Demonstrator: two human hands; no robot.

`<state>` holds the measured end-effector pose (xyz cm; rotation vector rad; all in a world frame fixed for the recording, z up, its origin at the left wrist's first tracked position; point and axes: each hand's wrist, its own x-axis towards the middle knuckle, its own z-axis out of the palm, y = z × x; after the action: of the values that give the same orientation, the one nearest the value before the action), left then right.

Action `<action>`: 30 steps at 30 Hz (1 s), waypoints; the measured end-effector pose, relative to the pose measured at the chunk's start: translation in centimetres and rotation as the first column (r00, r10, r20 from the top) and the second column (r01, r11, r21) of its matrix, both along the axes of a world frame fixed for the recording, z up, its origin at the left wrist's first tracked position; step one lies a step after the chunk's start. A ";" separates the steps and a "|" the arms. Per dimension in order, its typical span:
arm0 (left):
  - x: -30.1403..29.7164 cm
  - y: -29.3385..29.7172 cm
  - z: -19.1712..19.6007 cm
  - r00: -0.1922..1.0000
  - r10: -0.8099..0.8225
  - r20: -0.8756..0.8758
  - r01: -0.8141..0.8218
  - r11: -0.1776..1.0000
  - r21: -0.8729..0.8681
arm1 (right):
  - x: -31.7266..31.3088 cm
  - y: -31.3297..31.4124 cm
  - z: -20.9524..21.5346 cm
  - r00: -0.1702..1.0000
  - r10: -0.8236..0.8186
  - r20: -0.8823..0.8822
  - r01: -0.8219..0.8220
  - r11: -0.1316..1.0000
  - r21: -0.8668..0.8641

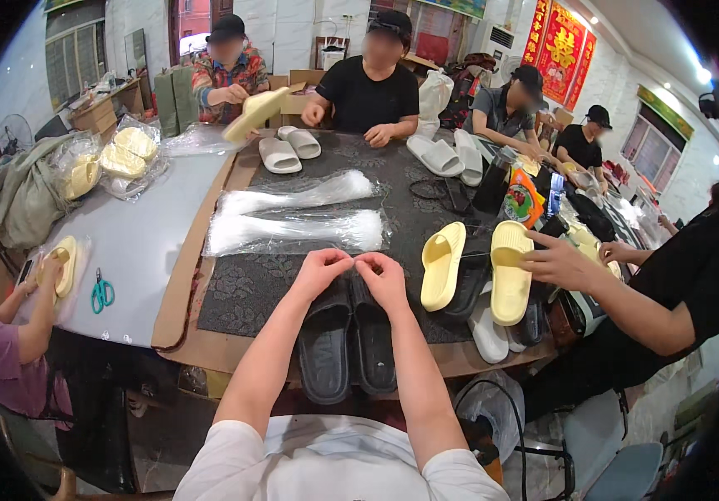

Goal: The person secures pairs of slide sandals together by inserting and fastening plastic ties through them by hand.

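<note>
**Hands pinched together over two black slides**

Your left hand (319,271) and right hand (383,280) meet at the far ends of two black slides (347,342). The slides lie side by side on the near edge of the table (126,242), toes pointing away from you, heels overhanging toward your lap. Both hands are curled, fingers drawn in, thumb and forefinger of each pressed together. The fingertips of the two hands nearly touch above the gap between the slides. Whatever they pinch is too small to make out. The heels of both hands rest on the slides.

Just beyond your hands lie two bundles of clear plastic ties (292,219) on a dark mat (251,284).

Count on your right: two yellow slides (476,265), one standing on edge, the other under the hand of a person (560,260) seated at that side. Below these lie white slides, partly hidden; the count cannot be told.

Count across the table: two white pairs (290,149) (447,156), one pair before each of two people. One person there lifts a single yellow slide (252,114).

Count on your left: one pair of green-handled scissors (102,292), and bagged yellow slides (121,154).
</note>
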<state>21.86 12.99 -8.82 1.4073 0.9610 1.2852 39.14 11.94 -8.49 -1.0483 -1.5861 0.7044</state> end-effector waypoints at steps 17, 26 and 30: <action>-0.4 -0.4 0.4 0.997 -0.031 0.065 0.034 0.998 -0.045 | 0.4 0.4 -0.6 0.988 -0.081 -0.135 0.068 0.993 -0.094; -0.8 -0.6 0.9 0.987 -0.161 0.020 0.162 0.983 -0.089 | 2.3 0.4 0.1 0.987 0.124 -0.103 -0.148 0.947 -0.283; -1.1 -1.2 1.3 0.964 -0.266 0.027 0.267 0.951 -0.155 | 3.7 -1.1 1.0 0.960 0.265 -0.094 -0.280 0.870 -0.406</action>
<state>20.74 11.81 -7.54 1.3566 0.8172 0.9909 42.87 10.89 -7.51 -1.1136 -1.6075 1.2933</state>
